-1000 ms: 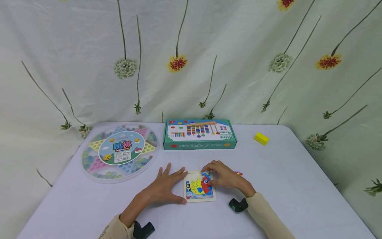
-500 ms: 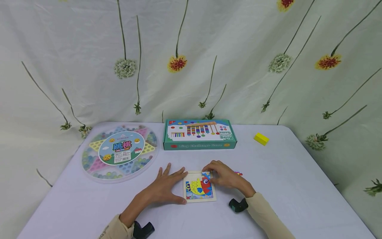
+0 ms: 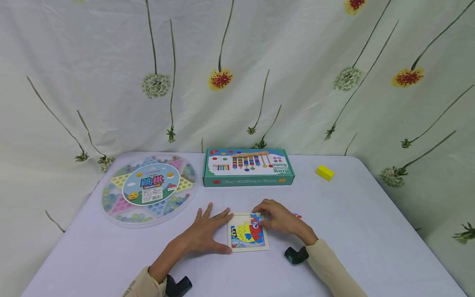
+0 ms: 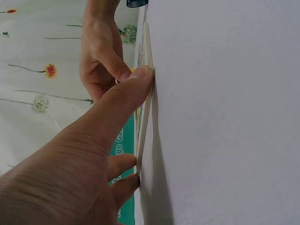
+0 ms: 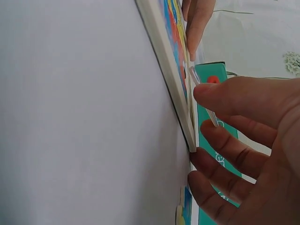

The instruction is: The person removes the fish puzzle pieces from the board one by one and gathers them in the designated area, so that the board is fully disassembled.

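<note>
A small jigsaw puzzle with a yellow and red fish picture lies in a pale wooden tray [image 3: 250,249] on the table. My left hand [image 3: 205,233] has its fingers spread beside the tray, thumb on the near left corner and fingertips at the left edge. At the tray's far right corner, my right hand [image 3: 281,220] pinches a thin puzzle piece [image 5: 194,76] between thumb and fingers, tilted up off the tray in the right wrist view. Other right fingertips touch the tray's edge. Another puzzle piece [image 3: 297,215], mostly hidden behind the right hand, lies on the table.
Back left lies a round Chinese checkers set [image 3: 115,216] with marbles under its clear cover. A green Ring Challenge Game box [image 3: 248,181] stands at the back middle. A yellow block [image 3: 325,173] sits back right. A flowered cloth [image 3: 297,49] hangs behind the white table.
The right fingers have shifted slightly at the tray's far right corner, and the pinched piece has tilted a little. My left hand stays in place.
</note>
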